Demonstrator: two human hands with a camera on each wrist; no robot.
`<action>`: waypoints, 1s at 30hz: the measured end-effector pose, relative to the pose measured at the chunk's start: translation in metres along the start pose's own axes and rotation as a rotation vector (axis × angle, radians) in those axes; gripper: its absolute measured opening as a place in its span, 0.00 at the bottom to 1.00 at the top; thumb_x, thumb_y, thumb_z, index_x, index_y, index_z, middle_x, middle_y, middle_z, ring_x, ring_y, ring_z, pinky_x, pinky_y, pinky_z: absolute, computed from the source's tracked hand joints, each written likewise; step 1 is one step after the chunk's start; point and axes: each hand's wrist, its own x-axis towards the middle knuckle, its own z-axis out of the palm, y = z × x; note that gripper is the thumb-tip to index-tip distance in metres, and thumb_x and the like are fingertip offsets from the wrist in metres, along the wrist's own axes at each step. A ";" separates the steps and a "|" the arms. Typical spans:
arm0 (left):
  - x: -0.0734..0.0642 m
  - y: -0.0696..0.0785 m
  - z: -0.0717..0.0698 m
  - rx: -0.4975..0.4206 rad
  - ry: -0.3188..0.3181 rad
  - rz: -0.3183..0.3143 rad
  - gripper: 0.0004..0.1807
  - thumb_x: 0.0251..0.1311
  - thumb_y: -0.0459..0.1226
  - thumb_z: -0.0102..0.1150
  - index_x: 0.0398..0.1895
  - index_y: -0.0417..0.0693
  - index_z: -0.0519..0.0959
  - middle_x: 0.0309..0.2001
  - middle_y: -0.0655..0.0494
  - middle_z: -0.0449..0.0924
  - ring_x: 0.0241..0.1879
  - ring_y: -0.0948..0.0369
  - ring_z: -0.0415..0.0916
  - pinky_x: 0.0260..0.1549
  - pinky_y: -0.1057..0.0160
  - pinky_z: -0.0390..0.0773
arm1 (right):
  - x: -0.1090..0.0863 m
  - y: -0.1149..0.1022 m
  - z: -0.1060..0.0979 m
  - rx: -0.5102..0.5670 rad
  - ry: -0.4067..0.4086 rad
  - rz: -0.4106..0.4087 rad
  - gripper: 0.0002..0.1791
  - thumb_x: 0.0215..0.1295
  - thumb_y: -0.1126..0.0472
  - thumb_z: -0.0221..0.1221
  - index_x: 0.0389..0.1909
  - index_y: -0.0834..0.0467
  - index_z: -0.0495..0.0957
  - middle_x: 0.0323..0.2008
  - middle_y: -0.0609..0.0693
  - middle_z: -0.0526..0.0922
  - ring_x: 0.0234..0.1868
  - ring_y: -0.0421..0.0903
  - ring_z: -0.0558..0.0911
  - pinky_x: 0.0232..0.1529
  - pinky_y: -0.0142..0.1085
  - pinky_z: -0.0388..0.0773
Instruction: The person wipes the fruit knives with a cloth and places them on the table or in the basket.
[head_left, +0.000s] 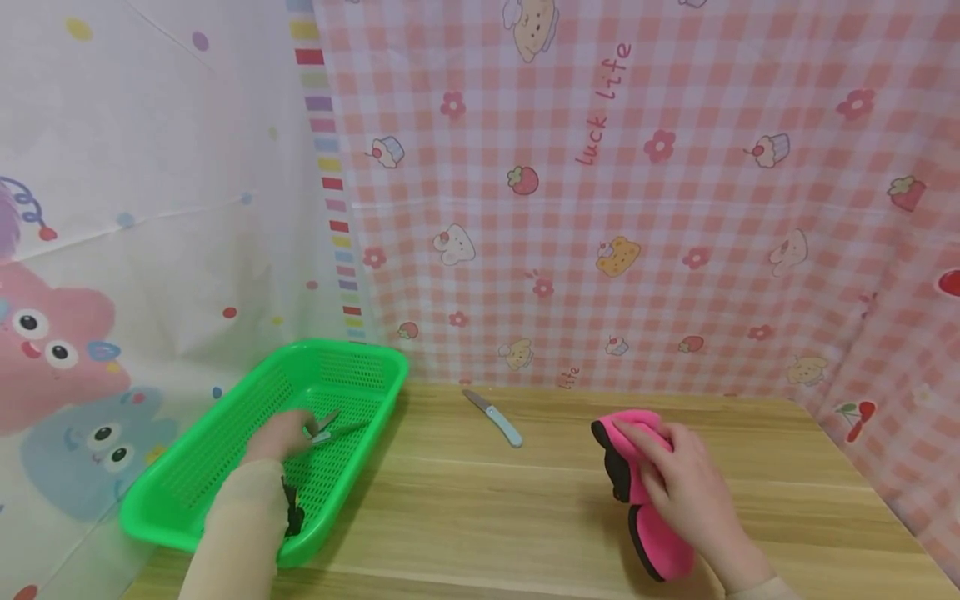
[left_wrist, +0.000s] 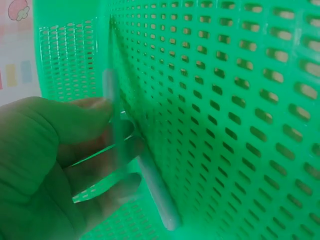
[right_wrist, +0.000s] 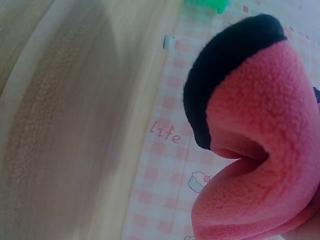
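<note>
Inside the green basket my left hand pinches a small knife by its pale handle, between thumb and fingers; the left wrist view is blurred there. Below those fingers, a second knife with a pale handle lies against the basket's perforated surface. My right hand grips a fuzzy pink cloth piece with black edging above the right part of the table. It is bent into two lobes, and its exact kind cannot be told. Between the hands, a knife with a light blue handle lies on the table.
The wooden table meets a pink checked curtain at the back. A white printed curtain hangs behind the basket on the left. A small black item shows beside my left sleeve, partly hidden.
</note>
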 end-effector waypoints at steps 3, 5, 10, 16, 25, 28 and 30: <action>-0.001 0.001 0.000 -0.005 -0.003 -0.002 0.14 0.61 0.34 0.62 0.48 0.37 0.80 0.50 0.32 0.78 0.51 0.33 0.73 0.41 0.38 0.76 | -0.001 0.001 0.000 0.006 -0.002 -0.001 0.33 0.47 0.74 0.66 0.56 0.48 0.80 0.38 0.58 0.77 0.35 0.55 0.75 0.35 0.49 0.72; -0.002 0.002 0.000 -0.001 0.006 0.002 0.16 0.62 0.35 0.61 0.51 0.35 0.79 0.52 0.31 0.77 0.52 0.32 0.72 0.43 0.37 0.75 | -0.002 0.001 0.001 0.010 0.000 0.001 0.33 0.47 0.74 0.66 0.56 0.48 0.80 0.38 0.58 0.77 0.36 0.55 0.75 0.35 0.49 0.72; -0.003 0.007 -0.002 0.031 0.038 0.024 0.24 0.69 0.44 0.55 0.58 0.32 0.75 0.56 0.31 0.75 0.55 0.33 0.71 0.50 0.36 0.72 | -0.003 0.002 0.000 0.014 -0.003 0.012 0.33 0.46 0.74 0.66 0.56 0.49 0.80 0.40 0.60 0.77 0.38 0.57 0.75 0.37 0.51 0.72; -0.002 0.018 -0.008 0.037 0.090 0.043 0.37 0.68 0.53 0.55 0.64 0.28 0.69 0.60 0.29 0.71 0.59 0.33 0.69 0.53 0.36 0.71 | -0.004 0.002 0.001 0.025 -0.010 0.017 0.33 0.46 0.74 0.66 0.56 0.49 0.80 0.41 0.60 0.77 0.40 0.57 0.75 0.39 0.51 0.72; 0.007 0.045 -0.029 0.127 0.361 0.146 0.33 0.68 0.44 0.57 0.66 0.28 0.65 0.62 0.25 0.66 0.59 0.30 0.66 0.50 0.29 0.68 | -0.007 0.005 0.001 0.026 0.013 0.019 0.33 0.47 0.74 0.66 0.57 0.48 0.81 0.41 0.59 0.77 0.39 0.56 0.75 0.37 0.50 0.72; 0.005 0.065 -0.040 0.150 0.413 0.176 0.34 0.68 0.46 0.58 0.67 0.31 0.66 0.62 0.28 0.68 0.59 0.33 0.67 0.51 0.30 0.68 | -0.008 0.005 0.000 0.025 0.012 0.024 0.33 0.47 0.73 0.66 0.57 0.48 0.80 0.41 0.59 0.77 0.39 0.56 0.75 0.36 0.50 0.72; 0.003 0.080 -0.047 0.164 0.445 0.201 0.33 0.67 0.46 0.60 0.67 0.32 0.67 0.61 0.29 0.70 0.58 0.35 0.69 0.50 0.32 0.70 | -0.008 0.005 0.000 0.026 0.011 0.026 0.33 0.47 0.73 0.66 0.57 0.48 0.80 0.41 0.59 0.77 0.39 0.56 0.75 0.36 0.50 0.72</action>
